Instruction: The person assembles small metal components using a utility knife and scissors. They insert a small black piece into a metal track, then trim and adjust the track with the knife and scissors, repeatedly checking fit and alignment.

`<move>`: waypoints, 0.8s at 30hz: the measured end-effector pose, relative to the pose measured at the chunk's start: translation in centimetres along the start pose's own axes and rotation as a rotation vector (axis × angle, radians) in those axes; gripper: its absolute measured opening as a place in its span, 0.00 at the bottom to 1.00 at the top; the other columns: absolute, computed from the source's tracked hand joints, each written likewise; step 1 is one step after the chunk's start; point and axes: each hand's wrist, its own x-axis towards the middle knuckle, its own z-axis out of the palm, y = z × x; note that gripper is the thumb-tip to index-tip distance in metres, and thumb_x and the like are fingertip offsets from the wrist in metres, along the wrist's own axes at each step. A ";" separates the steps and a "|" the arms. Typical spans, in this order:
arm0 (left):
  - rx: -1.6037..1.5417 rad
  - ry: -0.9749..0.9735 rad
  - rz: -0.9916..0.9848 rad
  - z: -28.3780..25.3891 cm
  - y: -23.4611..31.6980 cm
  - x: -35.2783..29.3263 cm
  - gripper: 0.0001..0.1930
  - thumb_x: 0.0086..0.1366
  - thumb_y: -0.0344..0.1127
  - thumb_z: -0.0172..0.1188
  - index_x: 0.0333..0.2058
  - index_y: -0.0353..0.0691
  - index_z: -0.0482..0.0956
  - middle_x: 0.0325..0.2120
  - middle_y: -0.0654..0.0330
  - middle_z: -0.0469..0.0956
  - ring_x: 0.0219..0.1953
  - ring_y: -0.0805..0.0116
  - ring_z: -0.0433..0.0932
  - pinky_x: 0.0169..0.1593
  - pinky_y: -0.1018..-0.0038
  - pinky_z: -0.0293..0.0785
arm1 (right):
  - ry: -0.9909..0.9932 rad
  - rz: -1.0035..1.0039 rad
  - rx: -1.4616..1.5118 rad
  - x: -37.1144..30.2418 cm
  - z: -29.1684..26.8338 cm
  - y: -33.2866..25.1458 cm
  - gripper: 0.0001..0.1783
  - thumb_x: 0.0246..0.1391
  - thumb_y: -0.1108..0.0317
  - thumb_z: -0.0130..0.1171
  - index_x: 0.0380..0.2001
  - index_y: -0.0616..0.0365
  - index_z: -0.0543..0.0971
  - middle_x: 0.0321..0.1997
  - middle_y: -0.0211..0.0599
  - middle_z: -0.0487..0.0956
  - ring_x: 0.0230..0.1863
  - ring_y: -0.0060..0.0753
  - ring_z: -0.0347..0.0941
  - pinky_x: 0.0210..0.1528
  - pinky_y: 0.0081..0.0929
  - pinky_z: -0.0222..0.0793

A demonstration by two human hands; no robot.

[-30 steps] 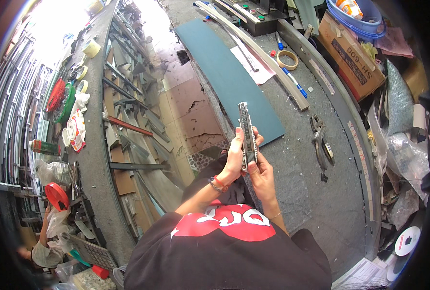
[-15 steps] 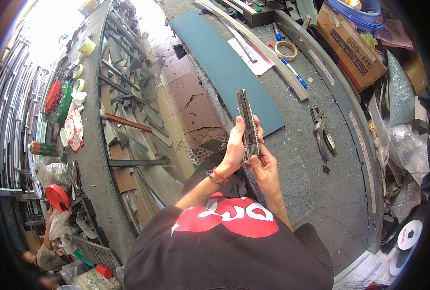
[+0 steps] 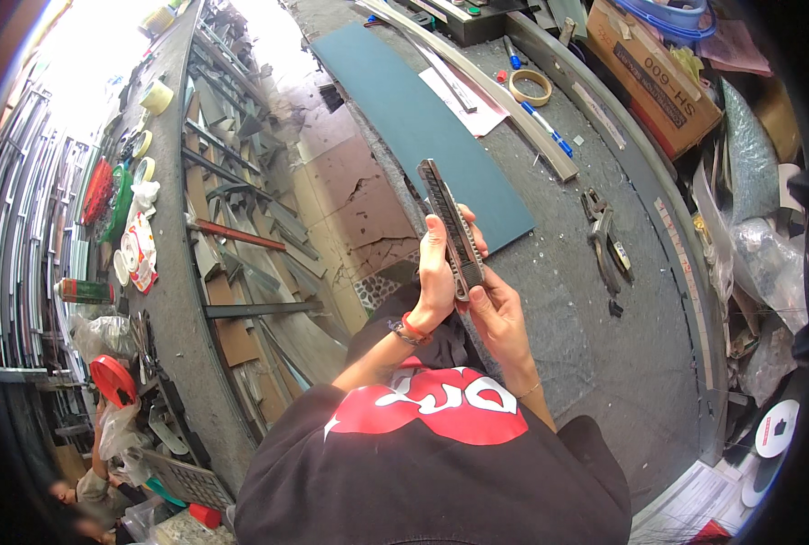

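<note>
In left hand (image 3: 437, 283), grey cutter (image 3: 451, 229); right hand (image 3: 502, 325) at lower end

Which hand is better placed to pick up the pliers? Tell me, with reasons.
Probably the right hand: it is nearer the pliers and holds the utility knife only near its lower end, while the left hand wraps the middle.

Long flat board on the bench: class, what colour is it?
The board is a dull blue-green, seen best in the head view.

Cardboard box (image 3: 656, 80): dark letters and numerals stand upside down on its side.
Black shirt (image 3: 431, 490): white letters cross a red patch (image 3: 441, 427).
</note>
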 end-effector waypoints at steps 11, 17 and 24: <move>-0.086 -0.021 -0.036 -0.1 -0.6 -0.4 0.27 0.65 0.60 0.33 0.37 0.38 0.64 0.19 0.62 0.66 0.22 0.72 0.68 0.29 0.76 0.69 | 0.190 -0.027 0.020 -1.0 2.0 0.5 0.22 0.59 0.62 0.49 0.50 0.68 0.65 0.40 0.30 0.72 0.40 0.15 0.66 0.42 0.14 0.63; -0.066 0.051 0.140 -0.3 -0.9 -0.4 0.27 0.66 0.59 0.31 0.37 0.37 0.64 0.19 0.60 0.67 0.23 0.72 0.67 0.32 0.74 0.68 | 0.184 -0.013 -0.159 -0.7 2.1 0.0 0.23 0.59 0.63 0.48 0.53 0.68 0.63 0.43 0.32 0.72 0.44 0.18 0.66 0.43 0.16 0.64; -0.310 0.052 0.067 -0.3 -0.4 -0.2 0.24 0.67 0.57 0.31 0.38 0.40 0.63 0.20 0.62 0.64 0.24 0.73 0.64 0.35 0.72 0.66 | 0.107 -0.009 -0.086 -0.6 1.8 -0.8 0.24 0.57 0.66 0.51 0.53 0.69 0.63 0.43 0.35 0.71 0.41 0.18 0.67 0.41 0.15 0.64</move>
